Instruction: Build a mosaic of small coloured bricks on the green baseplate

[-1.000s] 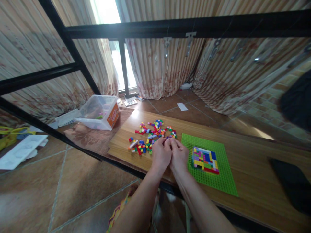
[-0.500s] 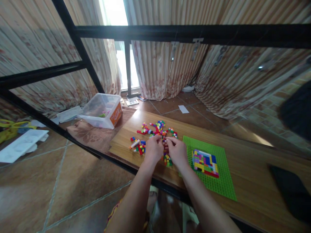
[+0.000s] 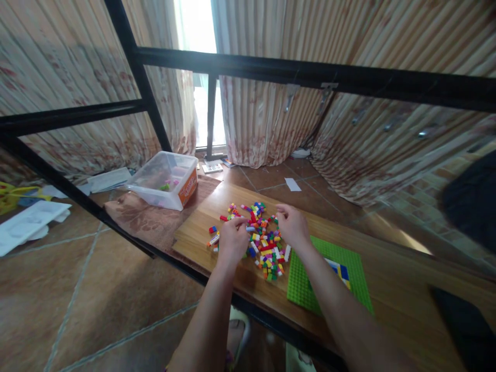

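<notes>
Left hand (image 3: 233,242) and right hand (image 3: 293,226), half-curled, contents unclear, have parted to left and far right of the bricks (image 3: 267,247).

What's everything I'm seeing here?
Table: one, brown, lower centre
Loose bricks: many, multicoloured, on table
Baseplate: one, green, on table
Brick build: one, multicoloured, on baseplate
Slab: one, black, right
Box: one, clear, left
Cloth: one, brown, beneath box
Tray: one, white, far left
Papers: several, white, beyond table
Frame bars: several, black, across view
Fittings: several, silver, upper right
Curtains: several, beige, background
Feet: two, pale footwear, bottom
Left hand: one, bare, over bricks
Right hand: one, bare, near bricks
</notes>
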